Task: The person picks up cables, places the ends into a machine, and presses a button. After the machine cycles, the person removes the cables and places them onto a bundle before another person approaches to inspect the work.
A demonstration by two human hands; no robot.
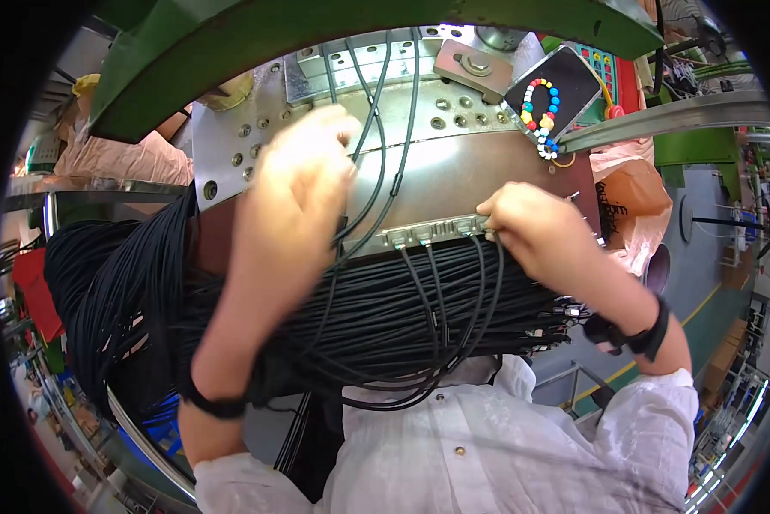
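Note:
A narrow metal fixture strip (441,230) with slots lies along the front edge of the brown metal plate (436,176). Several black cables (436,295) run down from it, their silver connector ends (399,242) seated in the slots. At the strip's right end my right hand (535,224) is closed, thumb and fingertips pinching the end of a black cable; the connector itself is hidden. My left hand (304,167) hovers over the plate's left part, beside black cables (389,184) that run up to the machine's upper block. Motion smears its fingers, so its grip is unclear.
A thick bundle of black cables (111,283) lies across the front and left. A green machine arm (376,26) arches overhead. At the right back are a dark phone-like slab (565,90) with a colourful bead string (539,120), a metal bar (659,120) and an orange bag (633,206).

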